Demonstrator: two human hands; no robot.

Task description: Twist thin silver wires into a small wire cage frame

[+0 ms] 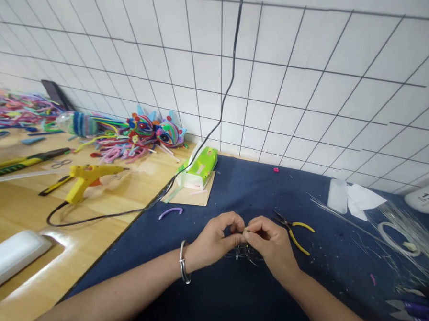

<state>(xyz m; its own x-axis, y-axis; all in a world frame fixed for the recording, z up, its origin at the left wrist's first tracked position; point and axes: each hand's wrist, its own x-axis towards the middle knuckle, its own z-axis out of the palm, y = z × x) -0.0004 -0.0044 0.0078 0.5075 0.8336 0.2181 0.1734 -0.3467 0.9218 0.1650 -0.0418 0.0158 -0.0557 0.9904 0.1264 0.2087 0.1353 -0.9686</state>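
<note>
My left hand (219,240) and my right hand (271,242) meet above the dark blue cloth (230,190), their fingertips pinched together. Between and just below the fingers is a small tangle of thin wire (244,252), dark and silvery, partly hidden by the hands. Each hand appears to grip part of it. A silver bracelet (183,262) circles the left wrist. Pliers with yellow handles (299,232) lie with handles apart, just beyond my right hand.
Left on the wood are a yellow glue gun (87,178), its black cable (103,217), a white case (8,260) and colourful pipe cleaners (123,148). A green tissue pack (200,167) stands behind. Wires (405,228), purple-handled scissors (417,310) and a white mug (426,196) are right.
</note>
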